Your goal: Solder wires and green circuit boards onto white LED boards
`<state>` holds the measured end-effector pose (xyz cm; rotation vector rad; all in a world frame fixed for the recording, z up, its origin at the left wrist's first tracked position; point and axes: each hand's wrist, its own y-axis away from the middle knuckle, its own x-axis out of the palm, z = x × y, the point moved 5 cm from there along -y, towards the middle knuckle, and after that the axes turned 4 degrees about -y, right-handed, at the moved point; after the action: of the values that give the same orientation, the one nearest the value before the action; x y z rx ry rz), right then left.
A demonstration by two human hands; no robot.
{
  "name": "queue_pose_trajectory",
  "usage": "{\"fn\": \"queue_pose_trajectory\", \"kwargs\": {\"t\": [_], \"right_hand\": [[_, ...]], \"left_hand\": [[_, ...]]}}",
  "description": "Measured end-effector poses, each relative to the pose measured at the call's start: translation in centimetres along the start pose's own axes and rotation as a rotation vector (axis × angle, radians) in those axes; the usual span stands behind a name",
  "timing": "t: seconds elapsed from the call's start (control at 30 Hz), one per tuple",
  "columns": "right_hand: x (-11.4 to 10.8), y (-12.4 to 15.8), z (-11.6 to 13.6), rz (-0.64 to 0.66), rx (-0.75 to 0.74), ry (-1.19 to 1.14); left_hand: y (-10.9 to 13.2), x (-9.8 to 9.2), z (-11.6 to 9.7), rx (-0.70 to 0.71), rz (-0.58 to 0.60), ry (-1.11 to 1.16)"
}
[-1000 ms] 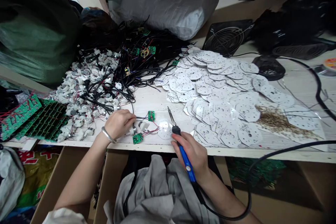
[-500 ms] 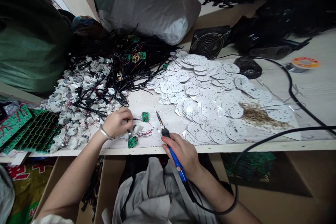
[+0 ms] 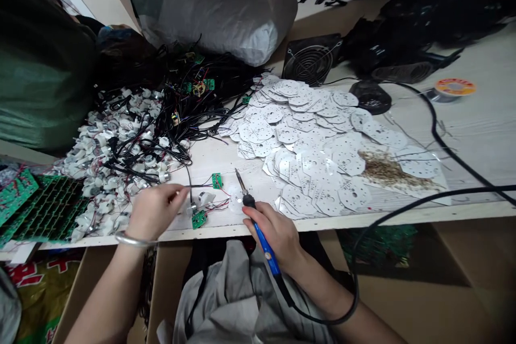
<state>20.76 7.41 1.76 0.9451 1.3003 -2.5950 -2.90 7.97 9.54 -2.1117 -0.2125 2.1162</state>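
Small green circuit board (image 3: 198,219) lay on the pale wooden bench (image 3: 209,230). Left hand (image 3: 153,211) had drawn back from it, fingers pinched near a thin black wire (image 3: 187,187); whether they held it, unclear. Right hand (image 3: 274,234), closed, gripped a blue-handled soldering iron (image 3: 261,244) just right of the board. Matte white perforated discs (image 3: 310,156) lay heaped beyond it.

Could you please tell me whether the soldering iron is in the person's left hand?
No, the soldering iron is gripped in the right hand, apart from the left hand.
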Motion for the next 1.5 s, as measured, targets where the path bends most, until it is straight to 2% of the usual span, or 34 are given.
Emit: {"fn": "queue_pose_trajectory", "kwargs": {"t": [0.07, 0.1, 0.27, 0.47, 0.53, 0.6, 0.73, 0.97, 1.03, 1.2, 1.3, 1.5], "right_hand": [[0.1, 0.0, -0.1, 0.0, 0.016, 0.004], [0.1, 0.1, -0.1, -0.002, 0.017, 0.005], [0.1, 0.1, -0.1, 0.023, -0.006, -0.013], [0.1, 0.0, -0.1, 0.016, 0.002, 0.011], [0.0, -0.1, 0.0, 0.005, 0.0, 0.015], [-0.1, -0.2, 0.0, -0.005, -0.001, 0.012], [-0.1, -0.2, 0.0, -0.005, 0.004, -0.006], [0.2, 0.2, -0.2, 0.022, 0.036, -0.003], [0.2, 0.1, -0.1, 0.021, 0.041, -0.002], [0.1, -0.2, 0.0, 0.022, 0.035, -0.018], [0.1, -0.2, 0.0, 0.033, 0.045, -0.018], [0.2, -0.2, -0.2, 0.041, 0.062, -0.045]], "left_hand": [[0.6, 1.4, -0.2, 0.017, 0.144, -0.063], [0.6, 2.0, -0.3, 0.011, 0.158, -0.066], [-1.0, 3.8, -1.0, 0.026, 0.02, 0.22], [-2.9, 3.7, -2.5, 0.131, -0.15, 0.482], [-3.4, 4.2, -3.2, 0.173, -0.127, 0.566], [-3.8, 4.9, -3.9, 0.214, -0.05, 0.614], [-3.8, 5.4, -5.0, 0.294, 0.053, 0.504], [-1.8, 3.5, -7.2, 0.505, 0.14, 0.321], [-1.6, 3.5, -7.4, 0.498, 0.126, 0.265], [-1.4, 4.2, -7.8, 0.473, -0.001, 0.14], [-1.0, 4.5, -8.0, 0.469, -0.04, 0.16], [-1.0, 5.5, -7.5, 0.425, 0.057, 0.313]]}}
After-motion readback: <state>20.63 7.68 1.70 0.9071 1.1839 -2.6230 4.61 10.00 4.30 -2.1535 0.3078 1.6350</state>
